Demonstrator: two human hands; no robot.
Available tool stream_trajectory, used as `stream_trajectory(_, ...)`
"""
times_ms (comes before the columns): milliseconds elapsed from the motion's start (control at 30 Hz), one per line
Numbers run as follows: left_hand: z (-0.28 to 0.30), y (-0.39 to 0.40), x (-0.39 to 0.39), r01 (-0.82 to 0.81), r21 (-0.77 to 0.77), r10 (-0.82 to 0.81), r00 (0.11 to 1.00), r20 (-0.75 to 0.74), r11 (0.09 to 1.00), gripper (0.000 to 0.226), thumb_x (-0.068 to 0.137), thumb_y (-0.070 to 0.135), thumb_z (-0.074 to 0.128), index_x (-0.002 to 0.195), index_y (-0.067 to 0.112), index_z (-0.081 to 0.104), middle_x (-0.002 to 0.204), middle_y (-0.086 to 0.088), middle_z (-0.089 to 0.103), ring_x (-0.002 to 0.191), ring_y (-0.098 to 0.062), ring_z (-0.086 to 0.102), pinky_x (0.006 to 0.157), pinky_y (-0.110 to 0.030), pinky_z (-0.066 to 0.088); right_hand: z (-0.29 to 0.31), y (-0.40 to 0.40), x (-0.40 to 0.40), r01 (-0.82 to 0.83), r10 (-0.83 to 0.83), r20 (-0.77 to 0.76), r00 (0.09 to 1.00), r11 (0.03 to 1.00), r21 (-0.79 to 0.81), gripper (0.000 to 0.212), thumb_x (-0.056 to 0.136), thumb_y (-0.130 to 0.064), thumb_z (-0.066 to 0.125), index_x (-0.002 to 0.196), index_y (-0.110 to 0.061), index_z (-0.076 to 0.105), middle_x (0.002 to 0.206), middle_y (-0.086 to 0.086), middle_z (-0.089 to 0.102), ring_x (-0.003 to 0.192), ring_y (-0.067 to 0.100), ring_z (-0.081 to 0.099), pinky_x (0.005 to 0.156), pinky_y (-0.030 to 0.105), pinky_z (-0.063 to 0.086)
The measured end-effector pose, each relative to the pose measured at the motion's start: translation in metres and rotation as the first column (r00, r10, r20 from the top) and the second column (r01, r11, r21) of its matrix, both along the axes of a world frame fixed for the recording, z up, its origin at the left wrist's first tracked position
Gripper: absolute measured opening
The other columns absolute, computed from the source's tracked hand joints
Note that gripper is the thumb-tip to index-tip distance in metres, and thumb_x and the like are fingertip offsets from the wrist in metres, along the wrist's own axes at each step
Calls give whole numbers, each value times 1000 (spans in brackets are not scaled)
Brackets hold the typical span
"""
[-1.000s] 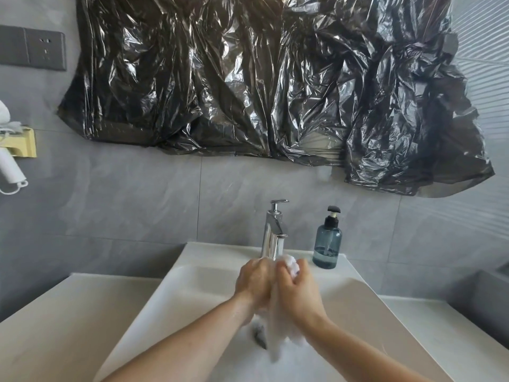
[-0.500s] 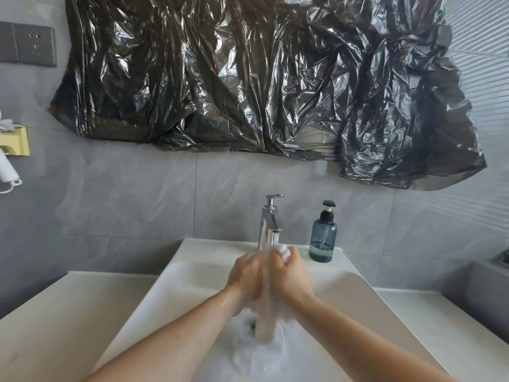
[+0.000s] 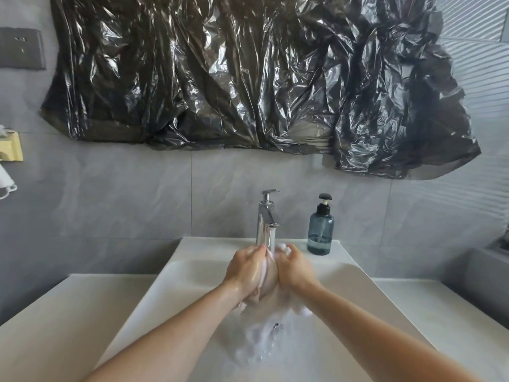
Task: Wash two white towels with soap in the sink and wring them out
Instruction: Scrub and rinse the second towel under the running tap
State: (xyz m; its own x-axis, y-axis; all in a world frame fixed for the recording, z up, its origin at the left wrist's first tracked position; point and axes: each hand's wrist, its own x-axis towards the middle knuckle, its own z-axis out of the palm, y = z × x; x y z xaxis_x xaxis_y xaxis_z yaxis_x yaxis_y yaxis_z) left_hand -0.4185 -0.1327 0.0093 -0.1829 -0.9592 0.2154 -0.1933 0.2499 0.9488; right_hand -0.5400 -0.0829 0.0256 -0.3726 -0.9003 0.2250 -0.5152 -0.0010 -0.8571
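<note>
Both my hands are pressed together over the white sink [image 3: 358, 288], under the chrome tap [image 3: 266, 216], which runs a thin stream of water. My left hand [image 3: 245, 271] and my right hand [image 3: 296, 268] grip a bunched white towel [image 3: 265, 267] between them; only a strip of it and a tip near my right fingers show. Foamy water and suds [image 3: 256, 343] lie in the basin below, around the drain [image 3: 276, 325]. I cannot make out a second towel.
A blue soap pump bottle [image 3: 320, 230] stands on the sink ledge right of the tap. White countertop [image 3: 49, 321] extends both sides. Black plastic sheeting [image 3: 248, 78] covers the wall above. A yellow holder [image 3: 11, 146] hangs at far left.
The towel's hanging tail is no longer seen below my hands; it is now bunched tightly between them. More foam and water lie in the basin. The view shifted slightly.
</note>
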Motion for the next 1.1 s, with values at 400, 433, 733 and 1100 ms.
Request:
stream_trajectory(400,4,-2,35,106,-200,114,533,839,974,8,98,33,54,91,30,58,123,1,60,117,-27,60,90,-35,45,-11,24,-45,-8,148,-307,940,911,413,37,99,-36,57,134,-22,59,116,3,63,93,20,58,66,26,43)
stream_trajectory(433,3,-2,36,113,-165,82,525,847,980,14,94,30,55,107,32,59,129,4,56,123,-25,58,95,-35,45,-10,29,-45,-41,203,-294,934,877,479,50,99,-40,61,144,-22,50,125,4,58,100,20,58,69,25,44)
stream_trajectory(733,-13,7,27,214,59,-115,262,958,975,45,95,36,57,139,30,54,144,-4,50,142,-32,45,108,-40,42,-20,33,-31,-54,207,-267,941,872,486,38,101,-31,56,136,-19,49,129,12,62,119,29,61,88,30,46)
stream_trajectory(1100,11,7,11,42,80,-73,897,436,996,55,100,60,42,129,19,65,135,-12,68,128,-32,62,108,-41,49,5,32,33,-32,7,-147,989,985,-167,22,99,-47,57,98,-26,49,79,-4,66,74,5,63,74,35,52)
